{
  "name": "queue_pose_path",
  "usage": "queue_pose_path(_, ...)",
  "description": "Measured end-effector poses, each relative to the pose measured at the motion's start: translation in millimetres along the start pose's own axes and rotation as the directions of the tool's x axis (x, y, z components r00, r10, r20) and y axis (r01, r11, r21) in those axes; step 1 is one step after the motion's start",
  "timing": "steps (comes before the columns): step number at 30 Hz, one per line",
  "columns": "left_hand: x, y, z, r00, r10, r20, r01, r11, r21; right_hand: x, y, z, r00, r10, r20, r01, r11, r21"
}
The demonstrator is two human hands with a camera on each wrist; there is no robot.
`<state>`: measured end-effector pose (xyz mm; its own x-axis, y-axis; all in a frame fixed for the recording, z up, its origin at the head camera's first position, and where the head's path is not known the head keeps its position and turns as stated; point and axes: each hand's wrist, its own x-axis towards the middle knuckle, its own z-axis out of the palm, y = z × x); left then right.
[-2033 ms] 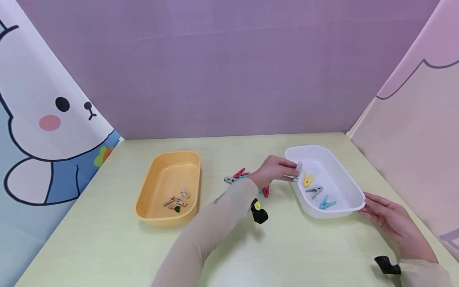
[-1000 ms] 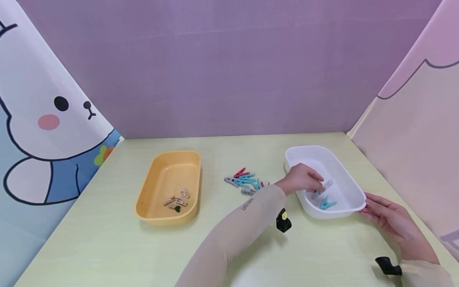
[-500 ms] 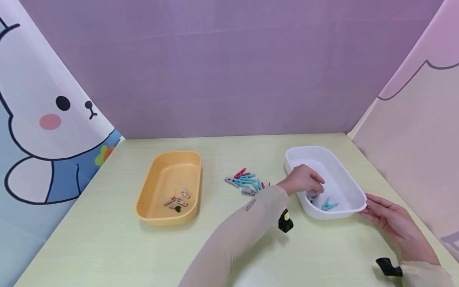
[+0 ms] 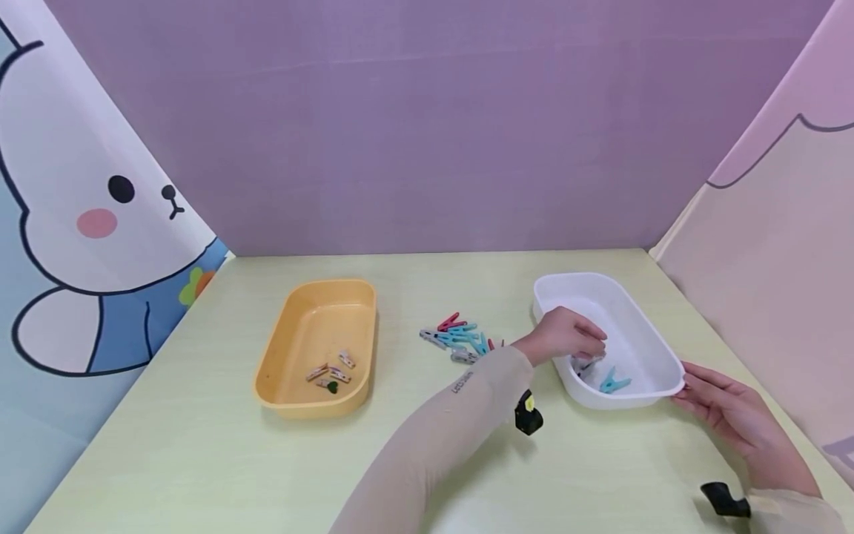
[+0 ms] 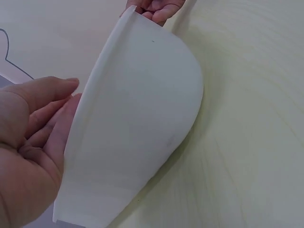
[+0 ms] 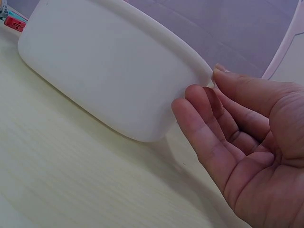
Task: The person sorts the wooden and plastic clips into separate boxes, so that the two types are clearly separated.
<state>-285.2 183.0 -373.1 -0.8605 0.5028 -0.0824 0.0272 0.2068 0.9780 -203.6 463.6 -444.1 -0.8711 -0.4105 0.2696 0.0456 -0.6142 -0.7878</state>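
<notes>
A white basin [image 4: 637,326] stands at the right of the table. My left hand [image 4: 565,332] reaches over its near-left rim, fingers bent down inside; whether they hold a clothespin I cannot tell. Just under those fingers lie grey clothespins [image 4: 587,366], partly covered, with a light blue clothespin [image 4: 614,381] beside them. In the left wrist view the basin wall hides the fingertips of my left hand [image 5: 35,137]. My right hand [image 4: 730,411] pinches the basin's near-right corner. In the right wrist view, the thumb of my right hand [image 6: 247,128] lies on the rim, other fingers underneath.
On the table [image 4: 220,460], a pile of red, light blue and grey clothespins [image 4: 457,337] lies between the two basins. A yellow-orange basin [image 4: 320,315] at the left contains several small wooden clips [image 4: 338,375]. A purple wall [image 4: 427,148] closes off the back.
My left hand has carried a clear-grey clothespin from the rim down into the white basin, covering the yellow clothespin, and has barely moved since. My right hand has stayed on the corner.
</notes>
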Motion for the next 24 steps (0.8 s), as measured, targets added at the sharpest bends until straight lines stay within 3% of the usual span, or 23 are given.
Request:
queue_pose_path(3, 0.5, -5.7, -4.2, 0.998, 0.046, 0.039, -0.042, 0.995, -0.093, -0.5, 0, -1, 1.0, -0.003, -0.005, 0.003, 1.0, -0.004)
queue_pose_path(7, -2.8, -8.6, -14.6, 0.992, 0.087, 0.09, -0.074, 0.987, -0.144, -0.1, 0, -1, 1.0, -0.001, -0.005, 0.001, 1.0, -0.004)
queue_pose_path(13, -11.7, -4.9, -33.8, 0.989, 0.086, 0.122, -0.063, 0.982, -0.18, 0.9, 0, -1, 1.0, -0.003, 0.007, 0.003, 1.0, 0.007)
queue_pose_path(24, -25.1, -2.5, -74.8, 0.994, 0.026, 0.11, -0.017, 0.996, -0.085, 1.3, 0, -2, 1.0, 0.0, 0.021, 0.0, 1.0, 0.018)
